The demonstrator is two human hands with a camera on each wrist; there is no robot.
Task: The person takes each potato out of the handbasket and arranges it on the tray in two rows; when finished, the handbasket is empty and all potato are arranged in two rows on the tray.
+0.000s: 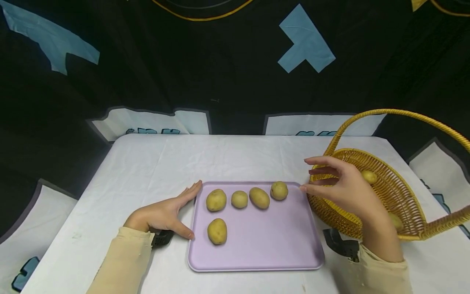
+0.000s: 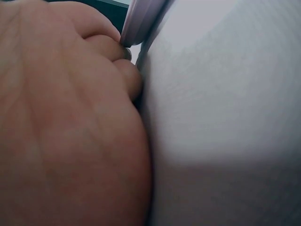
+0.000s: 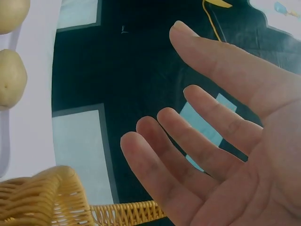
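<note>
A lilac tray [image 1: 268, 243] lies flat on the white-covered table, bearing several potatoes. A row along its far side runs from a large potato [image 1: 216, 200] at the left to a round potato [image 1: 279, 190] at the right. One more potato [image 1: 217, 231] sits nearer at the left. My left hand [image 1: 165, 214] rests at the tray's left edge, fingers and thumb spread along the rim. Empty and with fingers apart, my right hand [image 1: 346, 185] hovers over the near-left part of a wicker basket [image 1: 400, 196]. Inside show a potato [image 1: 369, 177] and another potato [image 1: 395, 221], partly behind the wrist.
The basket's tall handle [image 1: 389, 111] arches above its right side. White cloth [image 1: 220, 157] covers the table, with a black drape [image 1: 205, 73] hanging behind it. Blue patches [image 1: 306, 38] mark the drape.
</note>
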